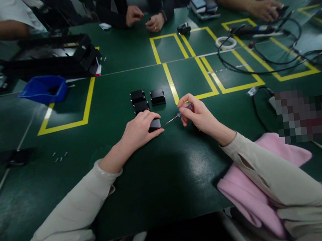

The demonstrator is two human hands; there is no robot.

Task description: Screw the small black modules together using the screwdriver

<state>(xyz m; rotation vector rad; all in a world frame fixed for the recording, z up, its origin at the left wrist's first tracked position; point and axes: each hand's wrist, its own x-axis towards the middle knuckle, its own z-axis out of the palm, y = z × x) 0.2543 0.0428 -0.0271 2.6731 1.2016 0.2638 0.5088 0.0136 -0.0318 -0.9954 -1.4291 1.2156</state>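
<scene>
My left hand presses down on a small black box lying on the green table. My right hand grips a thin screwdriver with a clear reddish handle; its metal tip points left and meets the side of that box. Three more black boxes stand just beyond my left hand, two in a column and one to their right.
A blue bin and a black tray sit at the far left. Several small screws lie at the near left. Black cables and a white tape ring lie at the right. Pink cloth hangs under my right arm. Other people's hands rest at the far edge.
</scene>
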